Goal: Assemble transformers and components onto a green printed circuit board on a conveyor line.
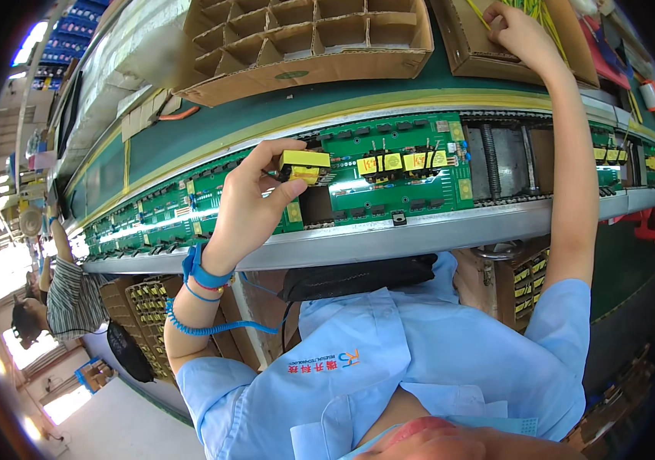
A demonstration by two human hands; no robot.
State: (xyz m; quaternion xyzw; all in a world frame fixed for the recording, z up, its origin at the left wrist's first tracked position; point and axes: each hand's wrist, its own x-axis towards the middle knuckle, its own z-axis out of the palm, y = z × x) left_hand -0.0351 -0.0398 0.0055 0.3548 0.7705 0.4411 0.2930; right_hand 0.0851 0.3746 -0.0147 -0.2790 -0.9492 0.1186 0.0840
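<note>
My left hand (249, 201) is closed around a yellow-wrapped transformer (306, 162) with metal pins, held just above the conveyor beside a green circuit board (350, 201). That board carries two more yellow transformers (381, 165), several black parts and some upright leads. A blue wrist strap (208, 270) with a coiled cord circles my left wrist. At the far right, my right hand (523, 34) reaches into an open cardboard box (480, 63) of yellow-green wires (543, 17). Its fingers are pinched together on a yellow-green wire.
A divided cardboard box (308, 61) stands beyond the conveyor rail (435, 236). More circuit boards (166, 203) line the conveyor to the left. Orange-handled pliers (178, 115) lie at the far left. Boxes of transformers (151, 303) stand below. Another person (74, 299) works at far left.
</note>
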